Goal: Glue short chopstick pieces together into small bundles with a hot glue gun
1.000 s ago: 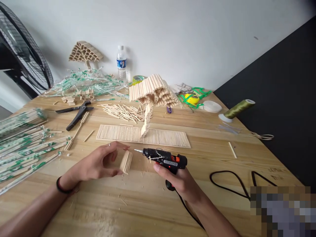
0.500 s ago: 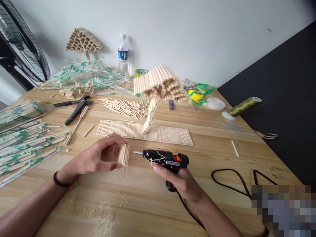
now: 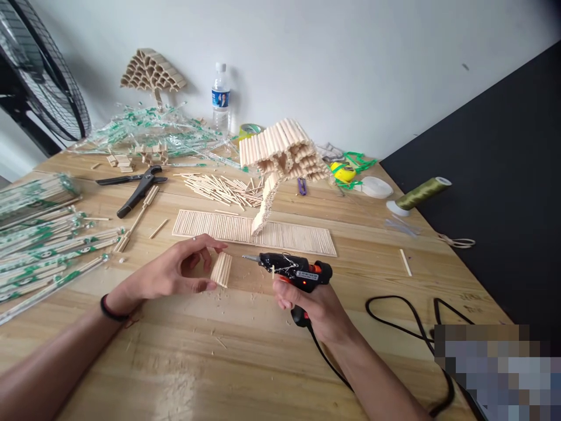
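Between the thumb and fingers of my left hand is a small panel of short wooden sticks, held tilted above the table. My right hand is wrapped round a black hot glue gun, its nozzle pointing left toward the panel but apart from it. A short stick stands up near my right thumb; whether I pinch it is unclear. Just beyond my hands lies a long stick mat, and a tree-shaped stick model rises from it.
Loose short sticks lie behind the mat. Black cutters and wrapped stick bundles are on the left. A water bottle stands at the back. A thread spool and the black cord are on the right.
The small panel has tipped slightly in my left hand. The glue gun's nozzle has risen a little and its grip has shifted slightly left. The view has shifted slightly.
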`<state>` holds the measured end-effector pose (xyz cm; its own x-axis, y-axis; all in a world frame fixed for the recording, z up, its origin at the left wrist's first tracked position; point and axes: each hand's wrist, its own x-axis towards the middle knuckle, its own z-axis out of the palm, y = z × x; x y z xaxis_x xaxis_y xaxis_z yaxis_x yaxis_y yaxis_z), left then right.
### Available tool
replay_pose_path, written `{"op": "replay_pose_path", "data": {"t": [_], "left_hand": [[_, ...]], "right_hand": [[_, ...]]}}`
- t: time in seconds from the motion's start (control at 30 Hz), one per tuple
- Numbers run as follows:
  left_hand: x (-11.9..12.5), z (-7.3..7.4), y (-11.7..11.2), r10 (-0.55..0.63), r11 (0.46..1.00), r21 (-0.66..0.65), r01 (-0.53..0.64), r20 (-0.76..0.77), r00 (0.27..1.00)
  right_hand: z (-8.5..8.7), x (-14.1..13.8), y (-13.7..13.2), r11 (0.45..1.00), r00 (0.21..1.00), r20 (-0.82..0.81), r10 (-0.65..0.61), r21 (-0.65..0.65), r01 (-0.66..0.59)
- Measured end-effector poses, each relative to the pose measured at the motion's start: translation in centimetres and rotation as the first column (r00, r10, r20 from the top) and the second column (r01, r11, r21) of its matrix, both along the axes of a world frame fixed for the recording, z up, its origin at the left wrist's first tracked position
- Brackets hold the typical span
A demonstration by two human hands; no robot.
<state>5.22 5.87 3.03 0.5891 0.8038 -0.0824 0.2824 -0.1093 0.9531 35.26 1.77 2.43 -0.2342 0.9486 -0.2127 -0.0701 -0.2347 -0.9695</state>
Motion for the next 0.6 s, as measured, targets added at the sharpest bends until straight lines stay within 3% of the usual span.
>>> {"op": "replay_pose_path", "data": {"t": [0.3,0.6], "left_hand": [[0.1,0.5,0.1,0.015,1.0,-0.002,-0.015,-0.022,1.0],[0.1,0.5,0.1,0.021,0.999,0.027,-0.02,-0.045,0.999]], "right_hand": [[-0.2,0.3,0.0,0.998,0.997,0.051,-0.054,0.024,0.053],[-1.4,0.4,0.3,0.979,0.978,0.178,0.11,0.153,-0.137]]}}
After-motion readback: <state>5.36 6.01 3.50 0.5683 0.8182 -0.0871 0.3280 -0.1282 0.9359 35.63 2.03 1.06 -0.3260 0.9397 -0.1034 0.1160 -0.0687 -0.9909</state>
